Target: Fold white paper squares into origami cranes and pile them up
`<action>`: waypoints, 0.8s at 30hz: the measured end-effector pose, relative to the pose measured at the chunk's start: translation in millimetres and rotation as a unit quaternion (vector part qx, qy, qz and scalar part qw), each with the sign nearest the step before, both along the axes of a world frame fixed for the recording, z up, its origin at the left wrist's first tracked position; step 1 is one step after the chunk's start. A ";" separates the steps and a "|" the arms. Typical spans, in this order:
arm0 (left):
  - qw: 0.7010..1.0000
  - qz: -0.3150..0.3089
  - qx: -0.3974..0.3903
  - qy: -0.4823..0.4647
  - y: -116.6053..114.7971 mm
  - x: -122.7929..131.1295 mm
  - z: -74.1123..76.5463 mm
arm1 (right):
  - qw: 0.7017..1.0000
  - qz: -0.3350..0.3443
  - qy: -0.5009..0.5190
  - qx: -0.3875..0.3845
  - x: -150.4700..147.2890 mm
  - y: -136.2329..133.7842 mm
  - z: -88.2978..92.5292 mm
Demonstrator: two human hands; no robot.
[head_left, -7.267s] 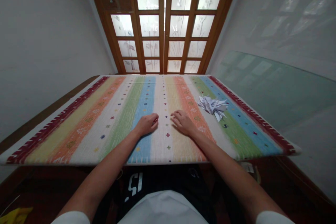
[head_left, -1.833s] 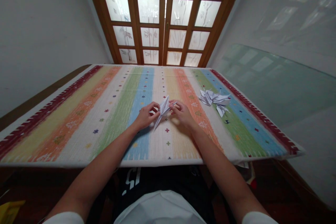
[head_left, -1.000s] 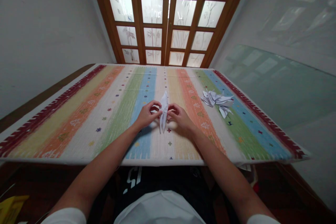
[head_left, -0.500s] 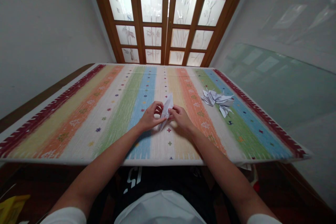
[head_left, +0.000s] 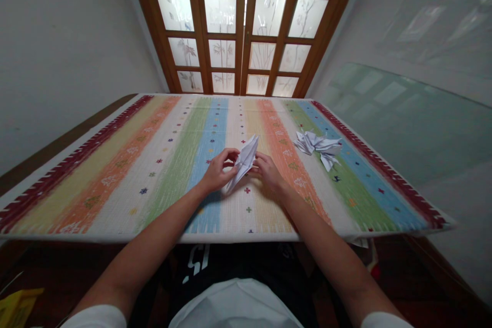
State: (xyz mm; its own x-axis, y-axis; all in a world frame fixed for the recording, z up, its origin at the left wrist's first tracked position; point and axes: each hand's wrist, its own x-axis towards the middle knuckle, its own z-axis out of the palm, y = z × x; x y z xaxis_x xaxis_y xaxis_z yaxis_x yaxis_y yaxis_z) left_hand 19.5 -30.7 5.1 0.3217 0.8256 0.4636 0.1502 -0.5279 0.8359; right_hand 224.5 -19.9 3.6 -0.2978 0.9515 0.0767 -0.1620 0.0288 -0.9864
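Left hand (head_left: pixel 219 171) and right hand (head_left: pixel 269 173) pinching folded white paper (head_left: pixel 244 161), paper pile (head_left: pixel 318 146) nearby on striped mat (head_left: pixel 172 205)

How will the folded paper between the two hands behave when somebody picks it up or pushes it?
The folded paper is probably light for its size: it looks like thin paper. Its creases may stiffen it along the folds, but the pointed tips likely bend easily. A push would perhaps tip it.
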 end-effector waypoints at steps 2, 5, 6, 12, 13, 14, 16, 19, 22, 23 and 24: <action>1.000 0.019 -0.009 0.002 1.9 0.1 -0.4 | 1.000 -0.004 0.005 0.016 -1.6 -0.5 2.1; 0.998 0.058 -0.023 0.011 4.4 0.5 0.3 | 0.998 -0.038 -0.021 0.045 -2.1 0.6 2.3; 0.997 0.067 -0.026 0.016 4.8 0.7 0.9 | 0.996 -0.051 -0.034 0.057 -1.8 1.4 1.8; 0.999 0.027 -0.039 0.003 2.7 1.3 4.0 | 0.987 -0.065 -0.071 0.129 -0.5 4.6 -3.9; 0.999 0.006 -0.046 -0.005 2.0 1.1 3.8 | 0.987 -0.060 -0.067 0.133 -1.0 4.3 -4.8; 0.998 -0.014 -0.053 -0.012 1.4 0.7 3.5 | 0.988 -0.055 -0.058 0.131 -1.6 3.9 -5.6; 0.997 -0.047 -0.060 -0.018 0.5 0.0 2.9 | 0.992 -0.044 -0.033 0.112 -2.6 2.8 -6.3; 0.996 -0.062 -0.054 -0.022 0.0 -0.9 2.7 | 0.996 -0.034 -0.011 0.080 -2.3 2.2 -4.4; 0.997 -0.053 -0.053 -0.037 0.9 -1.3 2.7 | 0.996 -0.043 -0.005 0.073 -0.2 2.7 -1.0; 0.996 -0.050 -0.057 -0.043 1.4 -1.4 2.2 | 0.997 -0.043 -0.001 0.070 0.5 2.8 -0.1; 0.996 -0.048 -0.063 -0.048 2.0 -1.5 1.6 | 0.997 -0.041 0.003 0.065 1.2 2.8 0.5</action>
